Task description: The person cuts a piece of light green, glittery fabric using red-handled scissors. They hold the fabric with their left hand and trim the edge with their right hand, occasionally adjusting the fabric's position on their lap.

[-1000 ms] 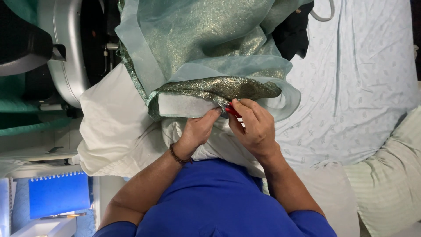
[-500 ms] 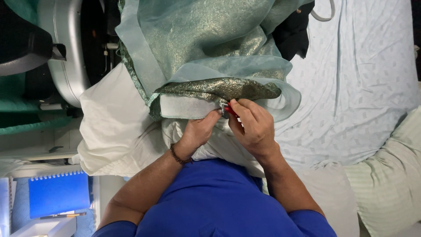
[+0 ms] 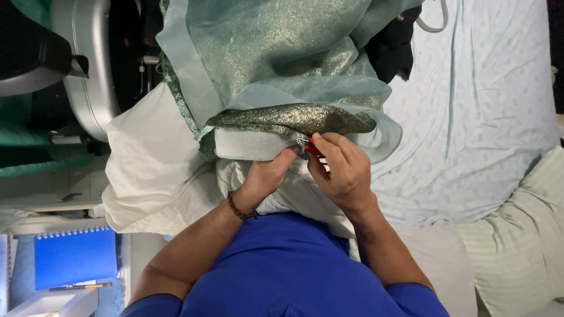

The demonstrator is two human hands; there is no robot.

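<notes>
My left hand, with a bead bracelet on the wrist, pinches the lower edge of a shiny green glitter fabric. That edge wraps over a white padded block. My right hand is closed on a small red tool, with its tip at the same fabric edge, right beside my left fingertips. Most of the tool is hidden by my fingers. Pale teal sheer cloth is piled above and drapes around the green fabric.
A white cloth lies under the work on the left. A pale blue patterned sheet covers the right, with a striped pillow at lower right. A blue spiral notebook and pen lie at lower left. A grey machine body stands at upper left.
My right hand makes small movements with the red tool at the fabric edge, ending almost where it began. My left hand keeps its pinch in place.
</notes>
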